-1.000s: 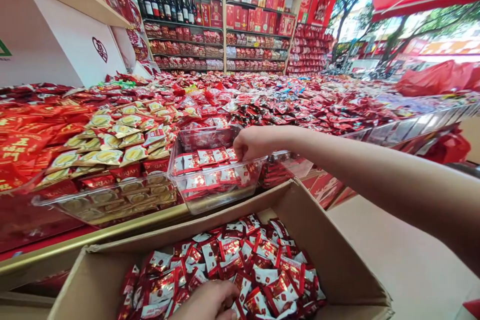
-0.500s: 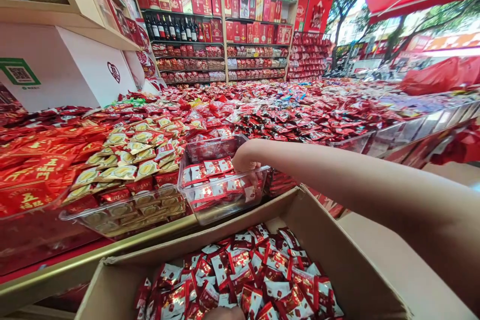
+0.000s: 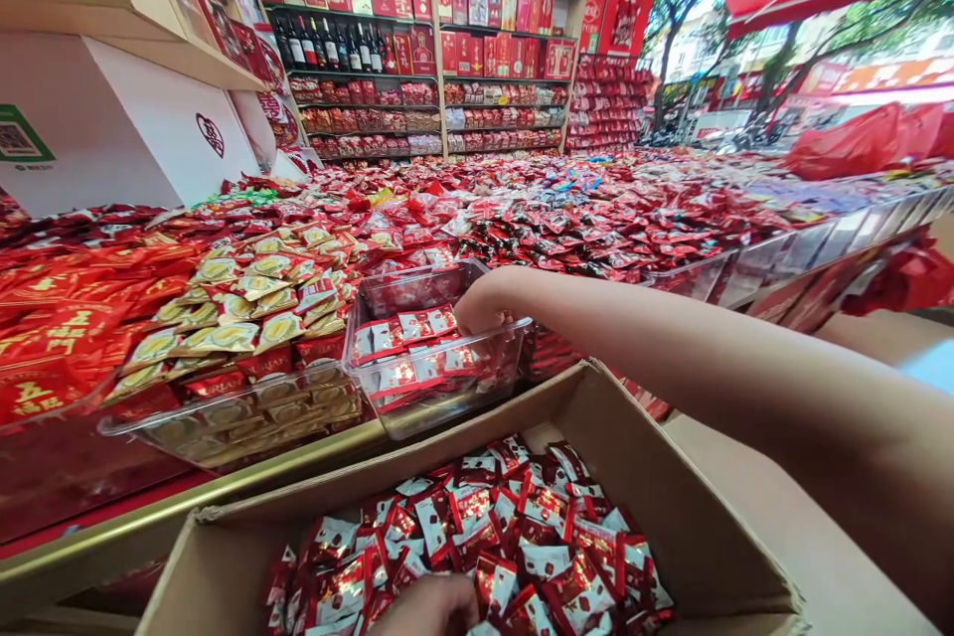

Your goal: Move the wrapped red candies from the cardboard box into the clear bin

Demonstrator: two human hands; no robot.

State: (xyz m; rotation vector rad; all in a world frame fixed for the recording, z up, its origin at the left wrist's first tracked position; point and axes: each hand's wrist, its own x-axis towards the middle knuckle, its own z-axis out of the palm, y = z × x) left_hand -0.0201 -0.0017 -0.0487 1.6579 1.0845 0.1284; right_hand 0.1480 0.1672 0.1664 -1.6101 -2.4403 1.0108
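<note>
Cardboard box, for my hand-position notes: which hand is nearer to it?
Left. The left hand is in the cardboard box, among the packets; the right hand is beyond it, in the clear bin.

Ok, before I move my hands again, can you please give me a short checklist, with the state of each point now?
1. Right hand inside the clear tub: ok.
2. Packets in the tub laid in rows: ok where visible; cannot tell beneath the hand.
3. Tub filled to its rim: not ok, the visible packets lie below it.
4. Carton open at the top: ok.
5. Left hand at the loose packets in the carton: ok.
6. Packet held in the left fingers: cannot tell, the picture edge cuts the hand off.
</note>
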